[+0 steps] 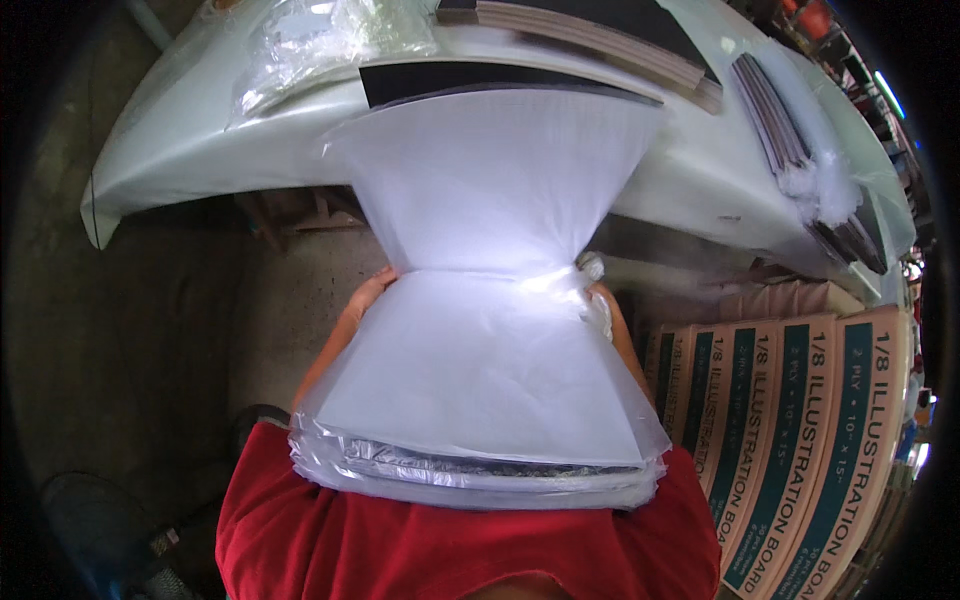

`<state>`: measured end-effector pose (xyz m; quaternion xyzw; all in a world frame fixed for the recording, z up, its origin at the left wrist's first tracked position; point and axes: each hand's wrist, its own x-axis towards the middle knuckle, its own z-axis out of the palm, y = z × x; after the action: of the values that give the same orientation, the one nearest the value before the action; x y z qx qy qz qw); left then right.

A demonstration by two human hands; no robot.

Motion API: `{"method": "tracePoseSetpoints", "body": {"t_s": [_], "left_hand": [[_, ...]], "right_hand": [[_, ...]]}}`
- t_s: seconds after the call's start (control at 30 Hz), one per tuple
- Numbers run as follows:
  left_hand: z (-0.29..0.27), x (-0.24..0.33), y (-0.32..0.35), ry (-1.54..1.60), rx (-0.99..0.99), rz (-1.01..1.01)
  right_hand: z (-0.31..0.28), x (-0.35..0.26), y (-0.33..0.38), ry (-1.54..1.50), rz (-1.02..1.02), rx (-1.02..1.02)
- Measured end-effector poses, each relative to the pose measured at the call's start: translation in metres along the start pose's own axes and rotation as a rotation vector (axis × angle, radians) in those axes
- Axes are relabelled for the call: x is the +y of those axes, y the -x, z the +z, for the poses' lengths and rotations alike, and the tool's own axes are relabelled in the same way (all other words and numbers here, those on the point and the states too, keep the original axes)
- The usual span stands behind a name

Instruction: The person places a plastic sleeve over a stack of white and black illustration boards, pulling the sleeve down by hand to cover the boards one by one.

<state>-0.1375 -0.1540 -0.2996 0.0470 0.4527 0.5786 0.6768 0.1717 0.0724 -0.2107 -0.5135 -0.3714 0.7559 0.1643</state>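
Observation:
A thick bundle of clear plastic sleeves [480, 370] stretches from my chest to the table edge. It is drawn in at the middle, with a crumpled, knot-like tuft [592, 266] on its right side. My left hand [376, 287] grips the narrow middle from the left, its fingers curled round the edge. At the opposite side, my right hand [603, 298] clasps the bundle, partly covered by loose plastic. The far end fans out over a black board [385, 84] on the table. Layered, wrinkled plastic edges rest against my red shirt.
The table [200, 150] has a pale covering. On it lie crumpled clear plastic [330, 45], a stack of dark boards [600, 40] and another plastic-wrapped board stack [775, 115]. Several brown cartons with green bands [800, 420] stand in a row at my right. A dark fan-like object [100, 530] is at lower left.

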Motion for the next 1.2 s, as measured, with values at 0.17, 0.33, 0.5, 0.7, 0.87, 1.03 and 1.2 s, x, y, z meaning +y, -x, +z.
{"method": "tracePoseSetpoints", "body": {"t_s": [0.17,0.33,0.5,0.7,0.87,1.03,1.2], "left_hand": [[0.007,0.009,0.001,-0.858,0.055,0.079],[0.054,0.138,0.054,-1.269,0.046,0.131],[0.233,0.202,0.118,-1.251,-0.492,0.712],[0.295,0.149,0.102,-1.234,-0.361,0.867],[0.267,0.145,0.087,-1.321,-0.027,0.776],[0.271,0.156,0.096,-1.306,0.180,1.026],[0.277,0.167,0.099,-0.965,0.151,0.922]], "right_hand": [[-0.049,0.001,-0.041,0.540,-0.298,-0.309],[-0.031,-0.160,0.077,0.761,-0.817,0.148],[0.073,-0.211,0.165,0.452,-1.217,-0.131],[0.166,-0.178,0.148,-0.195,-0.912,-0.888],[0.147,-0.161,0.117,0.185,-0.707,-0.788],[0.147,-0.150,0.102,0.011,-0.664,-0.500],[0.150,-0.150,0.106,-0.021,-0.666,-0.511]]}}
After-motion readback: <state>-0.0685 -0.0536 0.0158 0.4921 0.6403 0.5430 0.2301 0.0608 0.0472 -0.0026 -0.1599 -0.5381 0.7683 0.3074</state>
